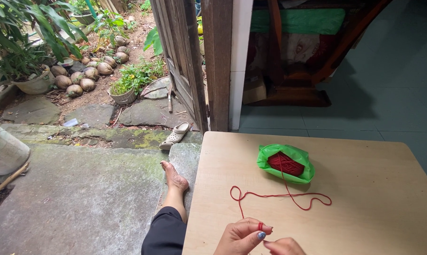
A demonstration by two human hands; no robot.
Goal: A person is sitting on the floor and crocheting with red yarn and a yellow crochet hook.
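Left hand: fingers pinched on red yarn. Right hand: fingertips touching it, grip unclear. Yarn ball in green bag on wooden surface.

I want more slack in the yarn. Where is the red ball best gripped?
Probably from above, fingers pinching the exposed top of the red yarn ball: the green bag wraps its sides and underside, open only upward, and the strand exits toward the hands.

Sandal; coconuts; potted plant
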